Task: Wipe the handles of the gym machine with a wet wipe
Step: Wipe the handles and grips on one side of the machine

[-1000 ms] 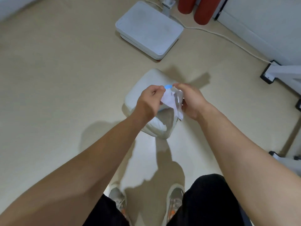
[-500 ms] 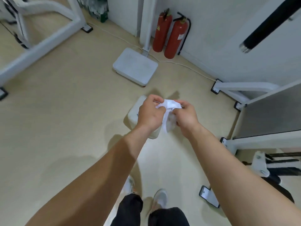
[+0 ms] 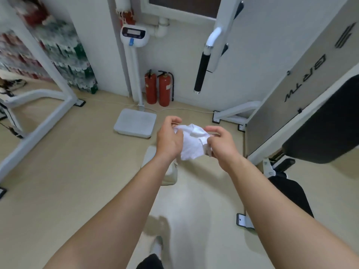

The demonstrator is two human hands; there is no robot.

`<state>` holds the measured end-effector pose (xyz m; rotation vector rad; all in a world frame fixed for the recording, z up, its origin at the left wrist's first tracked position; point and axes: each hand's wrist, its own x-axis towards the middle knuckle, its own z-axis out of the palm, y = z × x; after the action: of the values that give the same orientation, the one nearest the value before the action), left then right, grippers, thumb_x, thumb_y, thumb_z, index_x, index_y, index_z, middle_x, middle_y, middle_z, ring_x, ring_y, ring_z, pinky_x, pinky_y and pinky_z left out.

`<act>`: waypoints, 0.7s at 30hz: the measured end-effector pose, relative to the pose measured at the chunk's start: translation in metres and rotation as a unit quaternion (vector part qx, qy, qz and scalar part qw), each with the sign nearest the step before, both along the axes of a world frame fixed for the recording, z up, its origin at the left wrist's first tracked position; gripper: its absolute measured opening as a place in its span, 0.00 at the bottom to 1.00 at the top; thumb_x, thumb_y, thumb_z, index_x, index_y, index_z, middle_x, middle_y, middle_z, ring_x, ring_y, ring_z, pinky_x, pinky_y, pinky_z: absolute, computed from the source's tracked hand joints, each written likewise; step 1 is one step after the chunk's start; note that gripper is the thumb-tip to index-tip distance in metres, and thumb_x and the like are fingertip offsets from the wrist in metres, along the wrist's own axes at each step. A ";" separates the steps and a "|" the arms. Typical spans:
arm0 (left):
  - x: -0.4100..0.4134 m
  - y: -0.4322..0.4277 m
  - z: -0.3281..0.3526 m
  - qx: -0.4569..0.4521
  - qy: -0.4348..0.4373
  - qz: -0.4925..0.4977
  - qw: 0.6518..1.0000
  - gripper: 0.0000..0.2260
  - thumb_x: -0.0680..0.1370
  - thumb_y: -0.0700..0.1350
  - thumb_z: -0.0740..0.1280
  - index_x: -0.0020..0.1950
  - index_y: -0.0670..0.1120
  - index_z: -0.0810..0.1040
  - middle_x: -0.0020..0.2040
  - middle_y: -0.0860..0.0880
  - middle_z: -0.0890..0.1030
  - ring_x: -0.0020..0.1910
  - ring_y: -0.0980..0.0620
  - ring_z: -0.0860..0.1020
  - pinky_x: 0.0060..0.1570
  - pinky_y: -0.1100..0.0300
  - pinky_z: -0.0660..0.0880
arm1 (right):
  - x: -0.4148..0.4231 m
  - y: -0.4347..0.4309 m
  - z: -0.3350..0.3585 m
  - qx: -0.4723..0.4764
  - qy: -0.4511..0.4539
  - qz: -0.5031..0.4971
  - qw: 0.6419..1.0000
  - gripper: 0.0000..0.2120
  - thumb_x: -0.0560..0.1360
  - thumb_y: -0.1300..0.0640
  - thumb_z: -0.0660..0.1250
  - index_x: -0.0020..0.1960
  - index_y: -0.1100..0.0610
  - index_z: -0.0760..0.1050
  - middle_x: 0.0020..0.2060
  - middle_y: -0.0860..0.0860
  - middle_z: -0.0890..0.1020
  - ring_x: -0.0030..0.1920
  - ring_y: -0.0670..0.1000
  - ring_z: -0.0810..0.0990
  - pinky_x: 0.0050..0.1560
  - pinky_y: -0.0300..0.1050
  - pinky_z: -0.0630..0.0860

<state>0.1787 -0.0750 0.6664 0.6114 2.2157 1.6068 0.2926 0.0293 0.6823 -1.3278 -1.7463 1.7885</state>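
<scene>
Wipe (image 3: 192,142) is pinched in my left hand (image 3: 169,138) and right hand (image 3: 221,144), well apart from the handle (image 3: 202,72). Wiping not yet begun, I judge.

A crumpled white wet wipe (image 3: 192,141) is held between the left hand (image 3: 168,139) and the right hand (image 3: 223,146) (fingers curled on its edges). A black machine handle (image 3: 202,71) is seen hanging ahead, beside two red fire extinguishers (image 3: 158,88).
</scene>
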 end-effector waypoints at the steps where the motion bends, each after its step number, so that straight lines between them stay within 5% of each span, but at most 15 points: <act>1: 0.002 0.000 0.010 0.000 0.003 -0.010 1.000 0.13 0.77 0.34 0.62 0.59 0.46 0.76 0.52 0.54 0.78 0.52 0.55 0.74 0.47 0.74 0.66 | 0.009 -0.001 0.011 -0.011 0.000 -0.014 1.000 0.21 0.74 0.70 0.56 0.60 0.55 0.75 0.49 0.58 0.83 0.38 0.55 0.79 0.41 0.49 0.79; 5: -0.003 0.005 0.047 0.025 0.010 -0.089 0.996 0.12 0.76 0.35 0.65 0.55 0.48 0.77 0.48 0.59 0.78 0.48 0.61 0.75 0.51 0.66 0.71 | 0.026 -0.004 0.042 -0.087 0.023 -0.027 0.996 0.18 0.79 0.61 0.61 0.67 0.51 0.72 0.53 0.53 0.81 0.45 0.54 0.80 0.43 0.46 0.77; 8: -0.023 0.009 0.066 0.047 0.003 -0.178 0.983 0.12 0.74 0.35 0.66 0.53 0.50 0.79 0.47 0.57 0.80 0.45 0.59 0.77 0.47 0.63 0.74 | 0.017 -0.005 0.049 -0.077 0.026 0.020 0.997 0.25 0.77 0.49 0.71 0.72 0.43 0.69 0.60 0.47 0.79 0.58 0.50 0.79 0.56 0.50 0.77; 10: -0.043 0.009 0.074 0.061 -0.037 -0.229 0.971 0.13 0.74 0.36 0.68 0.54 0.51 0.79 0.47 0.52 0.80 0.45 0.57 0.78 0.45 0.61 0.75 | 0.000 -0.009 0.051 -0.058 0.039 0.045 0.997 0.26 0.75 0.52 0.74 0.71 0.41 0.71 0.60 0.47 0.79 0.61 0.47 0.78 0.62 0.52 0.74; 14: -0.086 0.010 0.082 0.050 -0.098 -0.302 0.947 0.14 0.77 0.31 0.69 0.56 0.48 0.79 0.45 0.49 0.80 0.43 0.62 0.79 0.44 0.67 0.75 | -0.042 -0.018 0.047 -0.041 0.069 0.031 0.996 0.13 0.77 0.65 0.70 0.58 0.52 0.78 0.47 0.55 0.81 0.46 0.51 0.84 0.56 0.52 0.78; 19: -0.129 0.022 0.084 0.041 -0.237 -0.378 0.894 0.14 0.79 0.32 0.67 0.59 0.47 0.78 0.45 0.46 0.82 0.44 0.50 0.82 0.48 0.56 0.79 | -0.067 -0.013 0.038 -0.116 0.159 0.011 0.980 0.16 0.78 0.62 0.65 0.62 0.48 0.78 0.51 0.52 0.83 0.52 0.51 0.84 0.56 0.52 0.80; 21: -0.138 0.037 0.083 0.040 -0.267 -0.395 0.878 0.12 0.80 0.33 0.66 0.59 0.47 0.78 0.47 0.44 0.82 0.44 0.47 0.82 0.48 0.54 0.80 | -0.077 -0.006 0.034 -0.123 0.170 0.014 0.978 0.08 0.77 0.60 0.69 0.56 0.52 0.80 0.48 0.52 0.82 0.49 0.52 0.83 0.55 0.52 0.79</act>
<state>0.0408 -0.0382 0.7496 0.8270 1.2483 1.2166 0.2158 0.0232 0.7164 -1.0045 -1.4045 2.1537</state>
